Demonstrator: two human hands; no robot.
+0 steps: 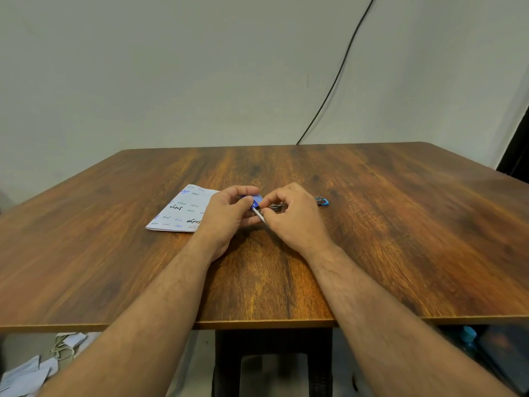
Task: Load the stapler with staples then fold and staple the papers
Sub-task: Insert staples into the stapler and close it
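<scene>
Two bare forearms reach in from the near edge over the wooden table point(372, 224). The left hand point(229, 216) is curled around a small blue staple box point(256, 200), holding it just above the tabletop. The right hand point(294, 216) is pinched narrow on a thin silvery strip of staples point(260, 215) at the box's mouth. Folded papers point(180, 210) with handwriting lie flat, left of the hands. The blue stapler point(322, 201) lies beyond the right hand, partly hidden.

Brown wood-grain table point(372, 224), white paper point(183, 209) w/ black & blue handwriting, blue stapler point(322, 201), blue box point(256, 200).
</scene>
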